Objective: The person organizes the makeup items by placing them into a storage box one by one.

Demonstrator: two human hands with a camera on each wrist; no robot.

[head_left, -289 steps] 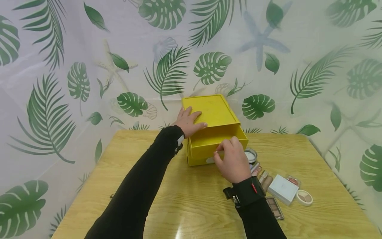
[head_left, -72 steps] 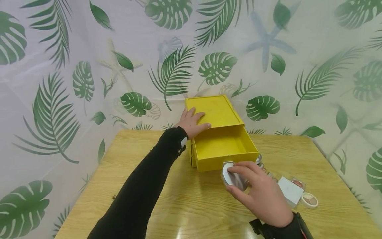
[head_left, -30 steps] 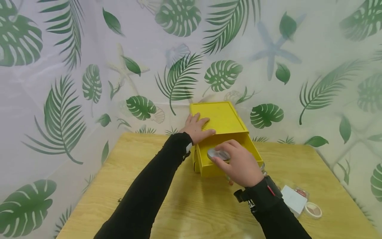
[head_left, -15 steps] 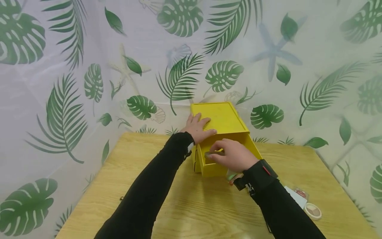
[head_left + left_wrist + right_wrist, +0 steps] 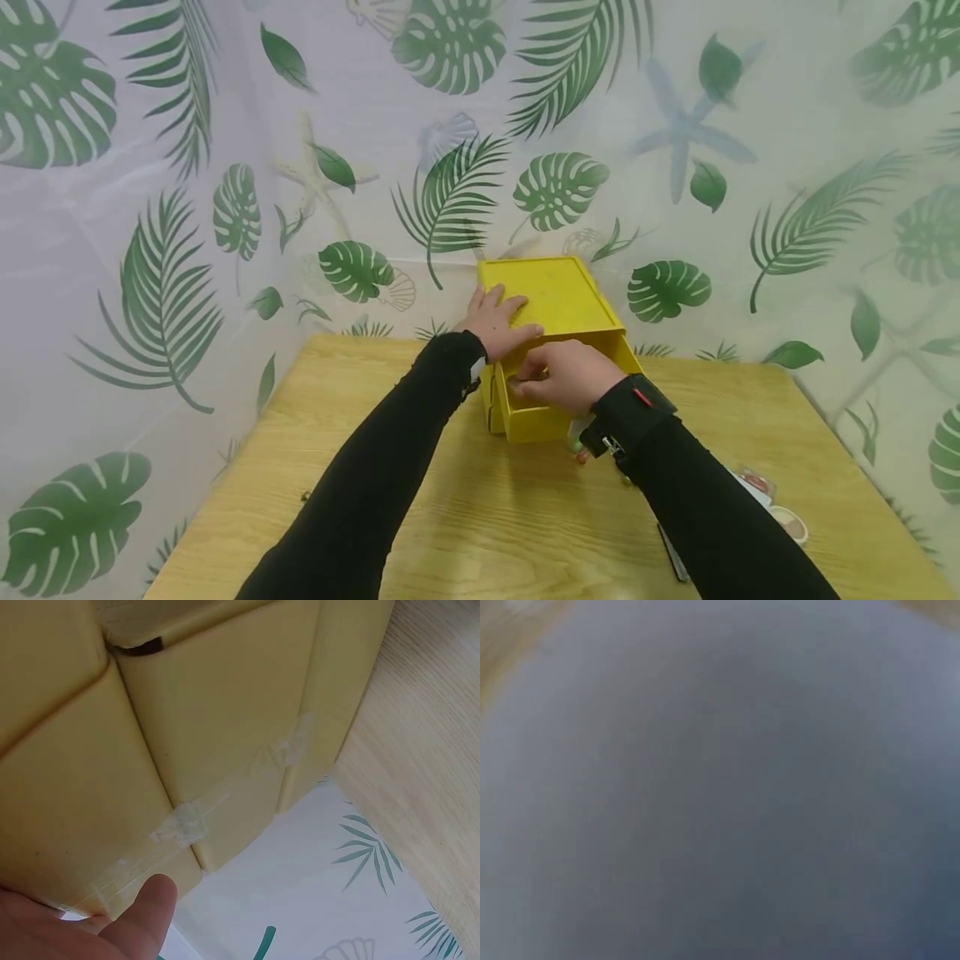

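Under my left hand [image 5: 495, 327], centre frame, the box [image 5: 551, 292] is smooth with a dull sheen, perhaps plastic or coated card; I can't be sure. Glossy clear tape [image 5: 180, 825] runs wrinkled across its side. The tabletop [image 5: 465, 525] along the bottom is satiny wood-grain, my left sleeve [image 5: 382, 458] matt cloth, lower left.

Yellow box [image 5: 558, 296]; green-leaf-patterned white backdrop [image 5: 480, 175]
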